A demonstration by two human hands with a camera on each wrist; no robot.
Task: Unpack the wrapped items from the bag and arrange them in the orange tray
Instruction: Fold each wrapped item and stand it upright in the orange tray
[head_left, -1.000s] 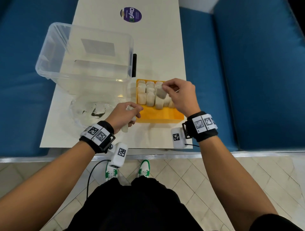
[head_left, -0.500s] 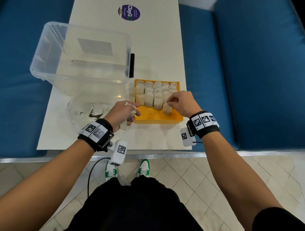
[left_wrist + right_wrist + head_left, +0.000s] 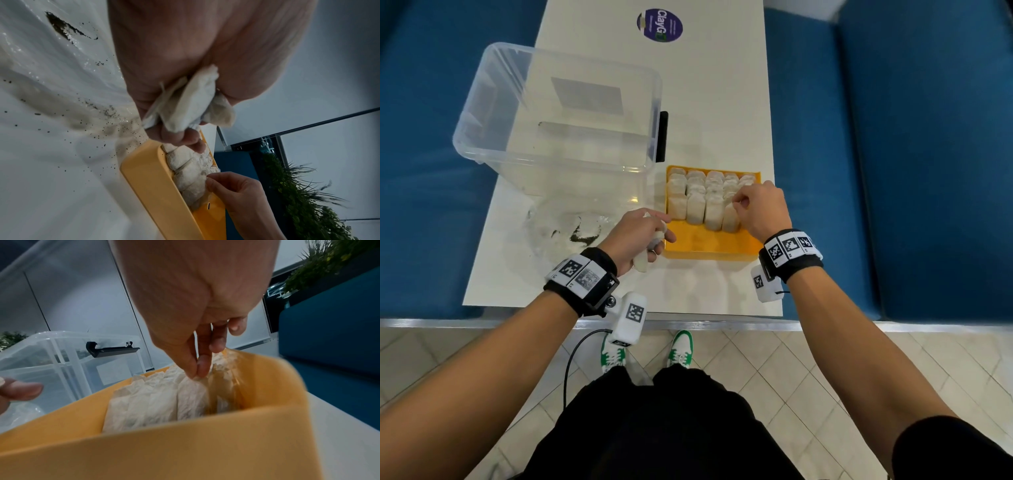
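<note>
Since half a second earlier, the left hand stays beside the orange tray, fingers curled round several spare wrapped packets. Further right, the right hand has set its packet upright at the front row's right end, fingertips pinching its top. Placement appears nearly complete; release remains.

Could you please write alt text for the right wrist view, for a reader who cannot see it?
A right hand pinches the top of a white wrapped packet standing at the end of a row in an orange tray. A clear plastic box with a black latch sits behind, and fingers of the other hand show at the left edge.
</note>
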